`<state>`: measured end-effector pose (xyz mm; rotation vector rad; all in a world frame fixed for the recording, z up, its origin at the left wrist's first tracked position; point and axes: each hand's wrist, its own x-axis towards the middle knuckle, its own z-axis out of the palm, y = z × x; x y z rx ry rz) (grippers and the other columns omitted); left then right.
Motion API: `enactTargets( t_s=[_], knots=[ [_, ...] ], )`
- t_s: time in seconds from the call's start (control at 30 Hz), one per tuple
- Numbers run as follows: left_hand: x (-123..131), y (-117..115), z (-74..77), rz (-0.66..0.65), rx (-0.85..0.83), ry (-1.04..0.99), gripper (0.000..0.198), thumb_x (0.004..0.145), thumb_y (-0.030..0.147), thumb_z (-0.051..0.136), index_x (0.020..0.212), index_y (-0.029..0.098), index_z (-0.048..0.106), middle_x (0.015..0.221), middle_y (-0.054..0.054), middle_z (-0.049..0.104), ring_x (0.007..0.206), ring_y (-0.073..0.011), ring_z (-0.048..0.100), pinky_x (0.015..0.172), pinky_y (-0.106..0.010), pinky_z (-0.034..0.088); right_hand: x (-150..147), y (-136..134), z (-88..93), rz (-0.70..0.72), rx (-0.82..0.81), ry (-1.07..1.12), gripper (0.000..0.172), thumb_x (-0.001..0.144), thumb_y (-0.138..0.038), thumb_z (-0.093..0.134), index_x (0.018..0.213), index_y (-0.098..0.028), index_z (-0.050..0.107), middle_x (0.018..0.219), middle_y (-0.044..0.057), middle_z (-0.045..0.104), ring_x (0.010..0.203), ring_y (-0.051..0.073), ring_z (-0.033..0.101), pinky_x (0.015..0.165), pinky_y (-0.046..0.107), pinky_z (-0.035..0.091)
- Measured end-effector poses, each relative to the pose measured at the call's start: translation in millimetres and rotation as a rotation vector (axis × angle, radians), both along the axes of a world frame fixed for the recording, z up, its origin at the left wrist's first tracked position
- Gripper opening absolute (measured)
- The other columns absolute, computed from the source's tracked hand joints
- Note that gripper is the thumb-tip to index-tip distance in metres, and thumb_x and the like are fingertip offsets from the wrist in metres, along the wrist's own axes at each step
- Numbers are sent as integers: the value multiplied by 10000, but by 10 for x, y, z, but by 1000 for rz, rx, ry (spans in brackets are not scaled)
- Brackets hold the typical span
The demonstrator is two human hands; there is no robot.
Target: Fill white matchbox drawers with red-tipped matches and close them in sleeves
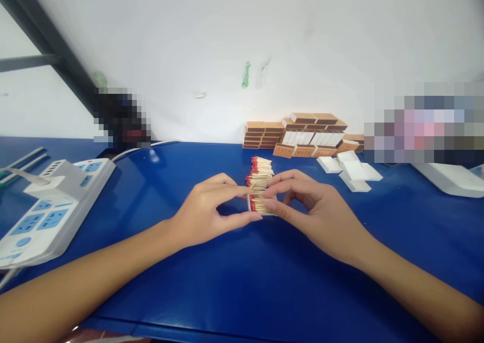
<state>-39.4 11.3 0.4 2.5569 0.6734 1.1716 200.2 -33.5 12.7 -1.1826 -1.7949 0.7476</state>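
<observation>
A small white matchbox tray (260, 203) filled with red-tipped matches rests on the blue table (242, 282) at the centre. My left hand (212, 209) pinches its left end with thumb and fingers. My right hand (310, 207) pinches its right end, fingers curled over the matches. Just behind the tray lies a loose pile of red-tipped matches (259, 174), touching my fingertips.
Stacked brown and white matchboxes (302, 133) stand against the white wall at the back. Several empty white trays (350, 169) lie to the right of the pile. A white power strip (49, 207) with blue sockets sits at the left, a white object (449, 179) at far right.
</observation>
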Motion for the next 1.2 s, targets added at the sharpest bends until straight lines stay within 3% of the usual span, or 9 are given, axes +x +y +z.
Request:
enactTargets(
  t_s=[0.3, 0.5, 0.77, 0.93, 1.2],
  knots=[
    [-20, 11, -21, 23, -84, 51, 322, 889, 407, 815, 1129, 197, 773, 954, -57, 770, 824, -162, 686, 726, -292, 575, 40, 11, 28, 6, 39, -90, 171, 984, -406, 678, 953, -266, 770, 1044, 59, 718, 853, 190, 654, 709, 342, 556],
    [-42, -2, -7, -74, -94, 277, 292, 915, 456, 768, 1044, 194, 775, 779, -21, 711, 755, -166, 621, 699, -306, 517, 159, 118, -64, -172, 152, -267, 144, 978, -366, 659, 970, -258, 754, 894, 44, 669, 717, 174, 563, 627, 334, 499],
    [-51, -14, 1, -89, -57, 378, 302, 915, 479, 758, 1024, 197, 768, 734, -8, 650, 736, -170, 584, 644, -296, 465, 158, 274, -264, 28, 233, -500, 151, 982, -279, 659, 1108, -261, 741, 972, 65, 641, 922, 239, 601, 801, 400, 515],
    [-55, -13, -4, -94, -41, 381, 307, 926, 472, 745, 1021, 182, 768, 759, -16, 649, 744, -174, 581, 656, -301, 459, 117, 343, -289, 36, 220, -505, 74, 996, -250, 648, 973, -222, 713, 899, 57, 612, 891, 236, 562, 789, 381, 479],
    [-68, 1, -16, -87, -59, 381, 326, 921, 487, 746, 1036, 182, 768, 764, -13, 644, 756, -177, 575, 661, -306, 448, 201, 327, -257, 55, 172, -585, 158, 1025, -265, 594, 883, -214, 639, 897, 69, 626, 885, 252, 564, 781, 390, 475]
  ],
)
